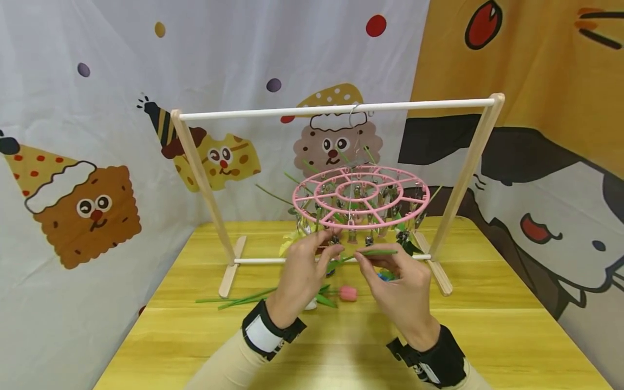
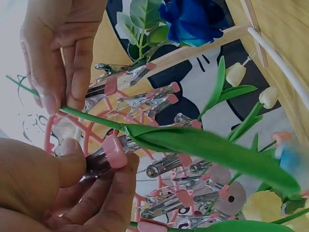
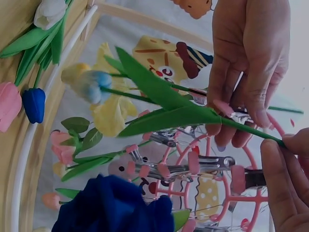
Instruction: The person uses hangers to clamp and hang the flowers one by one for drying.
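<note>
My right hand (image 1: 402, 281) pinches the green stem (image 3: 246, 129) of an artificial flower between thumb and fingertips. Long green leaves (image 3: 164, 92) spread from that stem toward a blurred light-blue bloom (image 3: 96, 86). With my left hand (image 1: 303, 268) I hold a metal clip with pink tips (image 2: 115, 152) at the near side of a round pink hanging rack (image 1: 361, 223). In the left wrist view, the stem crosses right above this clip and overlaps it. Other clips (image 2: 164, 165) hang around the rings, several gripping flowers, among them a blue rose (image 2: 195, 21) and a yellow flower (image 3: 111, 116).
A wooden stand with a white top bar (image 1: 273, 112) carries the rack by its hook. On the wooden table (image 1: 195, 346), loose flowers lie under my hands, including a pink tulip (image 1: 348, 293) and a white one (image 3: 49, 13). A printed cloth (image 1: 63, 81) hangs behind.
</note>
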Tool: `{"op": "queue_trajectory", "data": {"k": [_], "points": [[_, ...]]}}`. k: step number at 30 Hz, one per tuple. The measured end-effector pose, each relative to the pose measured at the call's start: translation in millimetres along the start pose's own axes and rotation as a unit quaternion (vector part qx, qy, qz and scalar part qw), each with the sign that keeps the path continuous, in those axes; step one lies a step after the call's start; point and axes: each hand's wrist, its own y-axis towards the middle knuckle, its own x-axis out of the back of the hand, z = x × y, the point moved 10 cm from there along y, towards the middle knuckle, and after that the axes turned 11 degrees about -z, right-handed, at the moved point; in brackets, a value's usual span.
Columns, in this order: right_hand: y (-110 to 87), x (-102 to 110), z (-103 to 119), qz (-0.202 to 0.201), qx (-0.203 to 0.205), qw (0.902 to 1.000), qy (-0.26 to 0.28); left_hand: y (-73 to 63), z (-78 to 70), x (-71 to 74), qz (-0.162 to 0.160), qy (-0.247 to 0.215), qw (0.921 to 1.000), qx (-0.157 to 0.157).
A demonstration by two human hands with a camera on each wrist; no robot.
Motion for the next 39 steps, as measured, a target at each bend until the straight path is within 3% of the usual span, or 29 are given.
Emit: {"op": "queue_trajectory", "data": {"k": [8, 18, 28, 39], "points": [[0.2, 1, -10, 0.003, -0.039, 0.9992, 0.011, 2.6, 14.6, 2.4, -0.013, -0.043, 0.9974, 0.056], [-3.4, -3, -19, -0.001, -0.080, 0.9964, 0.025, 1.0, 28.0, 9.1, -0.039, -0.113, 0.9866, 0.111], [-4.6, -5, -25, -0.006, -0.101, 0.9941, 0.039, 2.5, 35.0, 9.2, -0.046, -0.130, 0.9804, 0.141], [-5.6, -7, -28, -0.014, -0.114, 0.9914, 0.064, 2.6, 35.8, 3.9, -0.044, -0.145, 0.9781, 0.143]]}}
